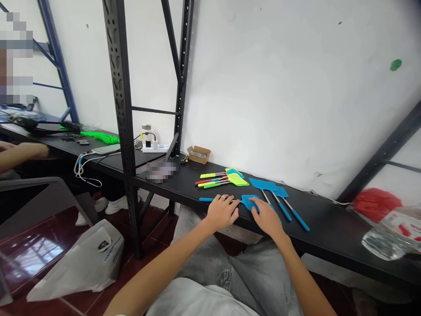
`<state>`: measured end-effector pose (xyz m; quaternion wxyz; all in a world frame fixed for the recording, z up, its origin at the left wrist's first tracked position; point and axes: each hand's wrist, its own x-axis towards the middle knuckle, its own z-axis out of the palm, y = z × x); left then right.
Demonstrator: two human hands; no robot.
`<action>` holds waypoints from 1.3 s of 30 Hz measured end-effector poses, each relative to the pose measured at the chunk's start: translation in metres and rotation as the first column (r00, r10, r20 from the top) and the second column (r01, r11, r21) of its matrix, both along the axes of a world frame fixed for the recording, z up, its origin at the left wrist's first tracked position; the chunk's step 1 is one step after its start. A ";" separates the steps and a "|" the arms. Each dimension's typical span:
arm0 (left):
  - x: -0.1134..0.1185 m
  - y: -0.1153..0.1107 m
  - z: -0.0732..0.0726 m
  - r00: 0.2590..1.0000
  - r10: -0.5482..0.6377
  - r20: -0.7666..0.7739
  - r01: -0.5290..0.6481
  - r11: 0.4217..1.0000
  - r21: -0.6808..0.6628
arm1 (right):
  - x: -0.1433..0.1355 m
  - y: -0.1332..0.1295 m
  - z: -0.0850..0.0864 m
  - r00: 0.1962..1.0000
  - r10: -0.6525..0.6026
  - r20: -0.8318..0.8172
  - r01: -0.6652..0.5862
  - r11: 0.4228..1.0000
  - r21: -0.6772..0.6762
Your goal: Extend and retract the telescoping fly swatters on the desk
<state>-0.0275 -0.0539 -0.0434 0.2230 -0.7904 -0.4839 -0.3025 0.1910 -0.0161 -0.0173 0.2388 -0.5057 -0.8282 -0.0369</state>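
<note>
Blue mesh-headed fly swatter lies by black worktop's front edge, long axis along it | handle left of my left hand, head touching my right hand | left fingers bent over shaft; clamped or loose, I cannot tell for either

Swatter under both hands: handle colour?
Blue: the handle sticks out past the left hand. Best seen in the head view.

Blue fly swatter | straight blue grip, slim shaft, perforated head | stretched crosswise near the front edge of the bench | grip end left, head end right | shaft partly hidden from where I stand
</note>
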 end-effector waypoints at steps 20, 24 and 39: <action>0.000 -0.001 0.002 1.000 -0.002 -0.007 0.001 1.000 -0.023 | 0.000 0.002 -0.002 1.000 0.010 -0.017 -0.010 1.000 -0.010; 0.000 -0.001 0.001 1.000 -0.004 -0.003 0.003 1.000 -0.018 | 0.001 0.004 -0.004 1.000 0.008 -0.014 -0.008 1.000 0.003; 0.000 -0.002 0.003 1.000 0.000 -0.004 0.000 1.000 -0.023 | 0.000 0.004 -0.005 1.000 0.009 -0.018 -0.008 1.000 0.014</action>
